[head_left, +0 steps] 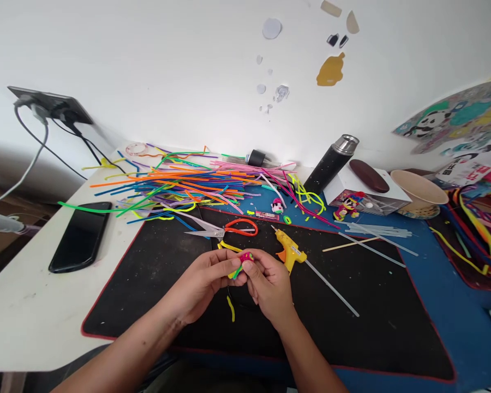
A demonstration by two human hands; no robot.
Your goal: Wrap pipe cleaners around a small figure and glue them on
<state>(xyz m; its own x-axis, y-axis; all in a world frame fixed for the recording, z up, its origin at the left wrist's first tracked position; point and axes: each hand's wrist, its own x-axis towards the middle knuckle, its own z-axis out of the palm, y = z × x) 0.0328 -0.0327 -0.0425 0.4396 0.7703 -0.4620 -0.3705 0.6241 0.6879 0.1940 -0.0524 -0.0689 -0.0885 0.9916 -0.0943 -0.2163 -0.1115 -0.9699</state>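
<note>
Both hands meet over the black desk mat (147,273), fingertips around a small pink, green and yellow pipe-cleaner piece (245,257). My left hand (207,278) pinches it from the left, where a green end sticks out below the thumb. From the right, my right hand (270,284) closes on the same piece; its underside is hidden by my fingers. A short yellow pipe cleaner (231,309) lies on the mat below. Just beyond my hands are orange-handled scissors (221,231) with blades apart, and a yellow glue gun (288,248) with a glue stick (331,286) in its back.
A heap of colourful pipe cleaners (180,183) covers the back of the table. A black phone (81,237) lies at the left. Toward the right stand a thermos (331,161), a white box (335,188) and a bowl (419,191), with loose glue sticks (376,230) in front.
</note>
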